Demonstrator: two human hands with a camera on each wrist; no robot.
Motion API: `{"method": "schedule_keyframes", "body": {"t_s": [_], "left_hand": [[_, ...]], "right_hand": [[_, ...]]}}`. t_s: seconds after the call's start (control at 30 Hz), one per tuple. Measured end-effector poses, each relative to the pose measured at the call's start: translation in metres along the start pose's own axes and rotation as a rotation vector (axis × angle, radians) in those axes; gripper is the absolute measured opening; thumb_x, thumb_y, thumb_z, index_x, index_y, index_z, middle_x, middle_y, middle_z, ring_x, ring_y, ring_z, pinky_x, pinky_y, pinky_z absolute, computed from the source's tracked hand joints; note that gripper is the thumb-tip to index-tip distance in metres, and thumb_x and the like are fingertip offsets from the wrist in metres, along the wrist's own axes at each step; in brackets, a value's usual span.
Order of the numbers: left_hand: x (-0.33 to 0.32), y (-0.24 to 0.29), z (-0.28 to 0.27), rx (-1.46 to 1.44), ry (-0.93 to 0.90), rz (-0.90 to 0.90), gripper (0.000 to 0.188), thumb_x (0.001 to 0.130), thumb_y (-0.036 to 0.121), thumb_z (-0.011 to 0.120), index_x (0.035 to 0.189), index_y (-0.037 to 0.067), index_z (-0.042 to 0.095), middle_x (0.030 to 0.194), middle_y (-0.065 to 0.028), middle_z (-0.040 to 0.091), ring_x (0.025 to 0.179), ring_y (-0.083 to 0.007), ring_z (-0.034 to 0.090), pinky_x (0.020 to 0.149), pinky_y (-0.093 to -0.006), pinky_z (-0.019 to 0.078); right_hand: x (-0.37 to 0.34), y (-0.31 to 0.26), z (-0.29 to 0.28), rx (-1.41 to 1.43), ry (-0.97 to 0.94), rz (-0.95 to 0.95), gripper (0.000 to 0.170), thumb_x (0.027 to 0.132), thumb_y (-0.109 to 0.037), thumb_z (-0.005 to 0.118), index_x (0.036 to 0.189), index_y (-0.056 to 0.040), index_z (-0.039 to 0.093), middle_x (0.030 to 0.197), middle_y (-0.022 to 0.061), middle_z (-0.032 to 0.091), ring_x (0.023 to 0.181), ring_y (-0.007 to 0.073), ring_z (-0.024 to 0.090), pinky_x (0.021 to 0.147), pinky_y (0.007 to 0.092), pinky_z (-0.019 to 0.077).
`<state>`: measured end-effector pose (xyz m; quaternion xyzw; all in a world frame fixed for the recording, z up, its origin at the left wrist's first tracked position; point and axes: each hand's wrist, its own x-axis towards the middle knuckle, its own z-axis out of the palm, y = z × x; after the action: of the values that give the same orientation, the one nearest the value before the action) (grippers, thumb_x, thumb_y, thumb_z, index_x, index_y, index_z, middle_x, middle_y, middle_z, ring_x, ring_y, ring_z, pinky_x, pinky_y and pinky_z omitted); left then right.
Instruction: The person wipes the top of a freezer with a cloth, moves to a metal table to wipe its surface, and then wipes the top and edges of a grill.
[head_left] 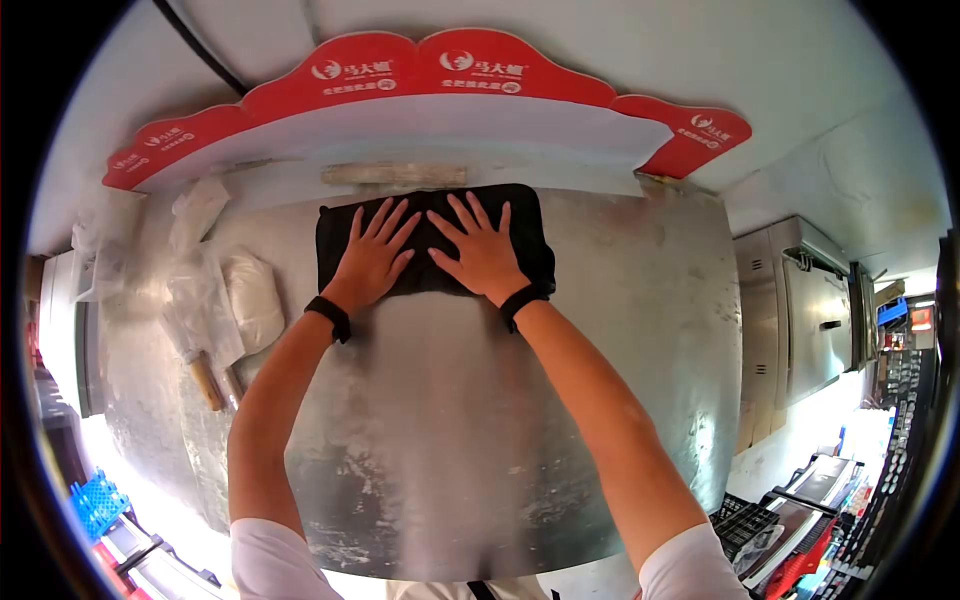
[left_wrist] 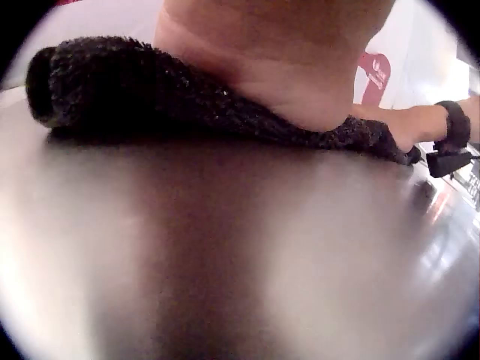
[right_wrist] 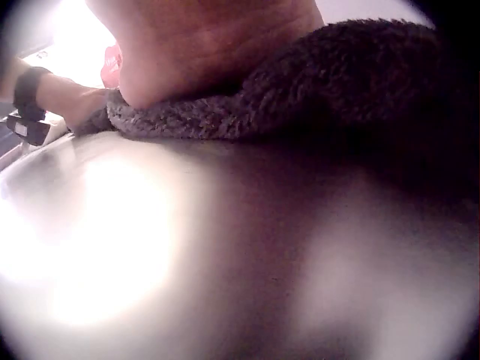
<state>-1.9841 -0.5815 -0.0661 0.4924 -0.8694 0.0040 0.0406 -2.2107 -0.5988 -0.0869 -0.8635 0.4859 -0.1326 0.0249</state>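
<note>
A dark, fluffy cloth [head_left: 432, 272] lies folded on the metal tabletop [head_left: 640, 330], toward its far side. My left hand [head_left: 371, 258] presses flat on the cloth's left half, fingers spread and straight. On the right half rests my right hand [head_left: 484, 256], its fingers fanned out too, with the thumbs pointing toward each other. In the left wrist view the heel of that hand sinks into the towelling [left_wrist: 172, 97], whose left end bulges in a thick fold. The right wrist view shows the pile fabric [right_wrist: 345, 75] bunched up beside the right palm.
At the left lie clear plastic bags [head_left: 190, 290], a bag of white stuff [head_left: 252, 300] and a wooden handle [head_left: 205, 384]. A pale wooden bar [head_left: 394, 174] sits at the back below a red-topped board [head_left: 480, 65]. Right of the table stands a metal cabinet [head_left: 800, 310].
</note>
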Motion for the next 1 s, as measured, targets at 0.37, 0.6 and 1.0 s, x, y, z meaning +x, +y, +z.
{"method": "schedule_keyframes", "body": {"t_s": [0.37,0.6,1.0], "left_hand": [[0.142,0.160,0.041,-0.035,0.118,0.109,0.063,0.102,0.040,0.044,0.154,0.006,0.034,0.161,-0.0171,0.029,0.150,-0.0358,0.022,0.117,-0.0647,0.0152],[0.193,0.222,0.052,-0.054,0.153,0.070,0.061,0.103,0.041,0.042,0.154,0.009,0.036,0.161,-0.0162,0.031,0.150,-0.0353,0.024,0.117,-0.0643,0.0164],[0.155,0.235,0.047,0.038,-0.025,0.042,0.061,0.105,0.051,0.031,0.159,0.020,0.029,0.166,-0.0059,0.021,0.154,-0.0286,0.015,0.119,-0.0670,0.0101]], "right_hand": [[-0.079,0.184,-0.051,-0.058,-0.026,0.134,0.062,0.096,-0.054,0.052,0.152,-0.0301,0.042,0.162,0.0059,0.031,0.152,0.0283,0.020,0.117,0.0694,0.0106],[-0.108,0.242,-0.061,-0.151,0.000,0.223,0.059,0.097,-0.049,0.054,0.152,-0.0305,0.041,0.162,0.0046,0.032,0.151,0.0285,0.024,0.116,0.0676,0.0160],[-0.144,0.200,-0.061,-0.301,-0.118,0.314,0.059,0.103,-0.051,0.043,0.157,-0.0325,0.029,0.164,0.0061,0.024,0.152,0.0321,0.020,0.110,0.0749,0.0218]]}}
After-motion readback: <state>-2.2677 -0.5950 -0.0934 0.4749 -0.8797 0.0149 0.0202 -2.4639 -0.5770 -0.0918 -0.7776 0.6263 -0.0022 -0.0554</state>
